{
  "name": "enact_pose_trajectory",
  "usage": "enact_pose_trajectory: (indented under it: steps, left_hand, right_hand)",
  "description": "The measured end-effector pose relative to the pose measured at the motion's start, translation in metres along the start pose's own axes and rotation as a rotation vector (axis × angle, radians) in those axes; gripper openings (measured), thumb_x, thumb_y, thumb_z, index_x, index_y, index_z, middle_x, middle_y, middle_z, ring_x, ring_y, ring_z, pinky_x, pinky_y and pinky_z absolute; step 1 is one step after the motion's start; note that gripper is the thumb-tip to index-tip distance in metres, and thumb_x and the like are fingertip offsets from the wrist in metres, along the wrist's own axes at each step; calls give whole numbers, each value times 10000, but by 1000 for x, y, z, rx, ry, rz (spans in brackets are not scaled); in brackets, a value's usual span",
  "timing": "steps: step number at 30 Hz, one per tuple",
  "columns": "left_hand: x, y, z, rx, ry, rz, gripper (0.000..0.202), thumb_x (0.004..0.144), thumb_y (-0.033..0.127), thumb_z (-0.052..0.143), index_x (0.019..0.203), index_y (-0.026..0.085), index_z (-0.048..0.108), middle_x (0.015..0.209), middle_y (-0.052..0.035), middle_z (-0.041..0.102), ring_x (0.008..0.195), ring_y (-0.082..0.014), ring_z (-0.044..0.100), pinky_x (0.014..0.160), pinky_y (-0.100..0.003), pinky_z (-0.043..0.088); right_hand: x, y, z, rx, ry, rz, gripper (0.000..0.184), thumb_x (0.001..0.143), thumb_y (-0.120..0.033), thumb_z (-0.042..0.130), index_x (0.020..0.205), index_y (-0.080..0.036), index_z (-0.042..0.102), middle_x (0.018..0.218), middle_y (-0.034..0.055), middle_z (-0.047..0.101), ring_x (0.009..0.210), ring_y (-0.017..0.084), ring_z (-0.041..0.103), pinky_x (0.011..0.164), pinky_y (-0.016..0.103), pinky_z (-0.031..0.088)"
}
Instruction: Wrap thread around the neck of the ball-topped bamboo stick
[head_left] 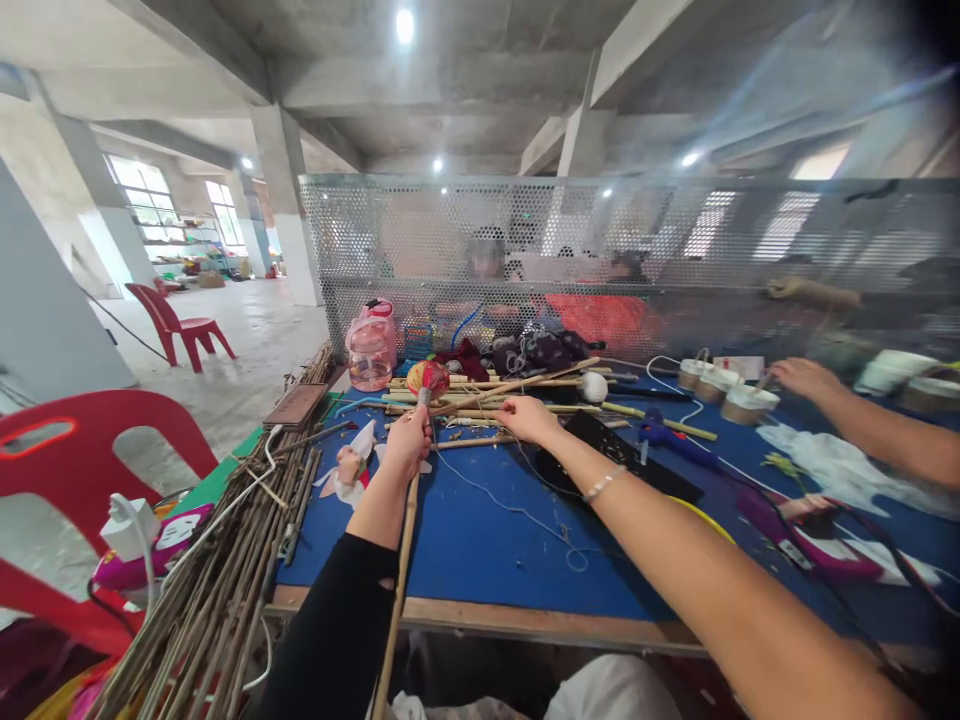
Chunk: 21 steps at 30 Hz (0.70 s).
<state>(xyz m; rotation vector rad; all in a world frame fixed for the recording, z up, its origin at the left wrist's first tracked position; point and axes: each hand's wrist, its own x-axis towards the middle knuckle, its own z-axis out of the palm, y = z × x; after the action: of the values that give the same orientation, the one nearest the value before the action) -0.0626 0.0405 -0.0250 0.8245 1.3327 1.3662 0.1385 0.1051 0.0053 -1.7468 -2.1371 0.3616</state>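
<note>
My left hand is closed round a long bamboo stick that runs from below the table edge up to a red and yellow ornament at its tip. My right hand reaches out over the blue table, fingers curled on one thin stick in a pile of bamboo sticks. A loose white thread trails across the table under my right arm. A small doll-like figure lies beside my left hand.
A bundle of thin bamboo sticks lies along the table's left edge. Another person's arm reaches to white cups at the right. A black tray, blue glue gun, pink jug, red chairs and mesh partition surround.
</note>
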Motion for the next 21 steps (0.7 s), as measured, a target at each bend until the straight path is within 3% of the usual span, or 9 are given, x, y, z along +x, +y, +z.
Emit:
enact_pose_trajectory:
  steps: [2,5,9,14,18,21]
  left_hand:
    - [-1,1,-1,-14,16,1,280,866,421,462,709,198,398,524,82,356,340,-29,269,353,-171,163]
    - [-3,3,0,-32,27,1,272,856,416,478,712,194,414,525,81,364,342,-30,277,355,-171,167]
    - [-3,4,2,-53,2,-1,264,840,427,499,737,189,446,525,82,375,340,-30,281,356,-169,169]
    - [-2,4,1,-82,-11,1,254,866,403,469,730,193,424,520,85,369,334,-26,266,351,-157,161]
    - [-3,5,0,-88,-25,7,267,865,397,481,708,194,406,510,85,370,331,-24,263,342,-155,164]
    - [-6,6,0,-86,-41,12,278,847,411,517,713,192,412,508,86,373,331,-20,265,341,-151,170]
  right_hand:
    - [23,-9,22,7,15,76,246,739,-393,651,795,-161,711,945,136,707,942,269,629,746,299,435]
    - [35,-18,42,99,43,118,130,703,-275,684,737,-150,697,963,152,701,1013,298,611,810,332,432]
    - [42,-35,35,346,81,127,106,769,-185,591,678,-154,635,851,123,705,878,243,646,743,313,466]
    - [56,-66,-28,727,102,24,191,910,-181,385,772,-174,516,783,43,685,551,84,563,538,205,469]
    - [56,-87,-91,944,156,-107,148,923,-205,396,794,-191,465,862,10,672,576,54,542,508,162,439]
    - [41,-96,-134,1145,154,-309,109,890,-218,474,786,-186,480,898,24,658,629,71,561,509,179,422]
